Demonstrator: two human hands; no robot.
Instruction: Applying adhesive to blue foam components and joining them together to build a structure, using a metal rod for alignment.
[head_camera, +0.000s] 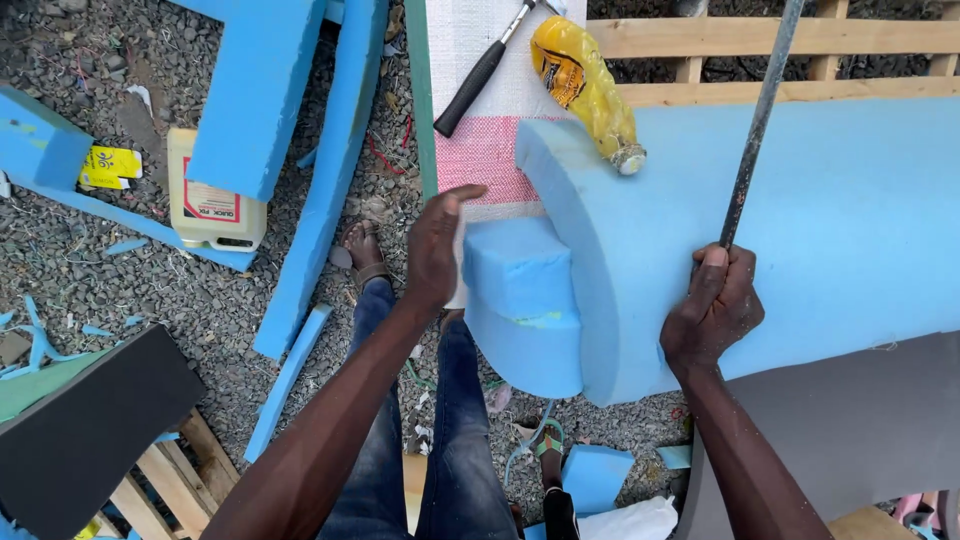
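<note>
L hand (436, 245) flat vs foam block (520, 300) — R hand (712, 312) grips rod (757, 125).

gravel ground (90, 250) carries blue foam offcuts (330, 170) and a jug (205, 195).

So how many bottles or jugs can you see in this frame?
2. A yellow plastic bottle lies on the blue foam slab at top; a cream jug stands on the gravel at left, partly hidden by foam.

Small blue foam block (520, 275), thick, squared top, rounded lower end, yellowish glue smear on face, sits pressed against curved end of big blue foam slab (800, 230) before you. Thin dark metal rod (755, 120) stands near upright across slab.
</note>
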